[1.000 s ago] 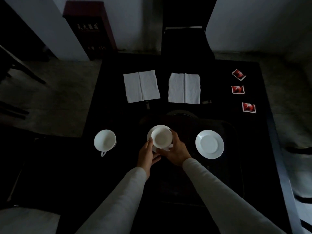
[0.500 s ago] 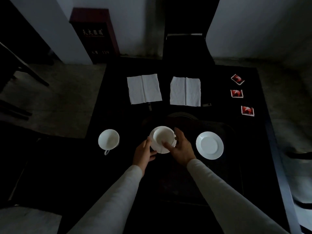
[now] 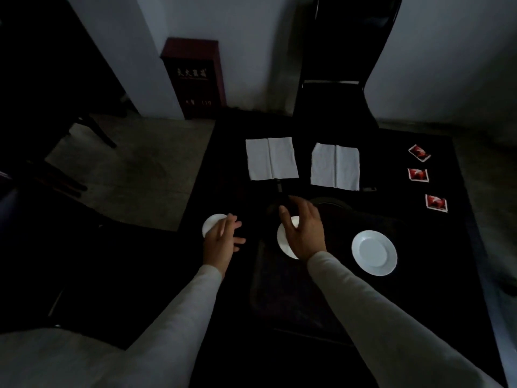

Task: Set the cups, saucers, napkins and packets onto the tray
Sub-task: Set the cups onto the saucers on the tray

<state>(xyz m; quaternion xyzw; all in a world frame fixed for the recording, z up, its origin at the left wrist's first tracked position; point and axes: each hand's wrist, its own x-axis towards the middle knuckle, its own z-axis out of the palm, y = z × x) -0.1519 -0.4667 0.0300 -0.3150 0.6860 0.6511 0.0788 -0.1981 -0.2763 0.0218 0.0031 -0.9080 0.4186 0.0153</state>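
Two napkins (image 3: 271,158), three packets (image 3: 418,175), two saucers (image 3: 374,252), one visible cup (image 3: 212,224); left hand (image 3: 221,242) and right hand (image 3: 303,229) fingers spread, empty.

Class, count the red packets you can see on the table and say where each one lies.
3, in a column along the table's right side, off the tray: the far packet, the middle packet and the near packet. None seems hidden, though the scene is dim.

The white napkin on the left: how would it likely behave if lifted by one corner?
The thin white paper napkin lies flat with a centre fold crease, so it would probably droop and hinge along that crease. It looks very light, so a push would likely slide or crumple it across the dark table.
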